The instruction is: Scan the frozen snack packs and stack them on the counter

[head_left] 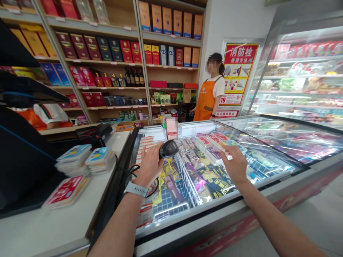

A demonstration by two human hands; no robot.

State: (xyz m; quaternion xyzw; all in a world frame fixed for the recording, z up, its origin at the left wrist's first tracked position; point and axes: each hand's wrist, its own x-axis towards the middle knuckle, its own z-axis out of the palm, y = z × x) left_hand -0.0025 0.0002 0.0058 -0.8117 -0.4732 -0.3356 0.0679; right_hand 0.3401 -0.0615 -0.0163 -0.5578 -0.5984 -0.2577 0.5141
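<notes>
My left hand (149,162), with a watch on the wrist, is wrapped round a black handheld barcode scanner (168,149). Its dark cable loops down beside the wrist. The scanner is held over the left part of a glass-topped chest freezer (278,194). Farther right, my right hand (235,165) pinches the near edge of a clear plastic box (215,154) above the glass. Red-labelled flat packs (214,138) lie just beyond those fingers, and glare blurs where one pack ends and another begins.
A counter (66,228) at left bears stacks of blue-labelled packs (74,157), a red-labelled pack (66,191) and a dark monitor (24,142). A person in an orange apron (206,98) stands behind the freezer. Another person's sleeve (55,112) shows at left. Shelves of boxed goods line the wall.
</notes>
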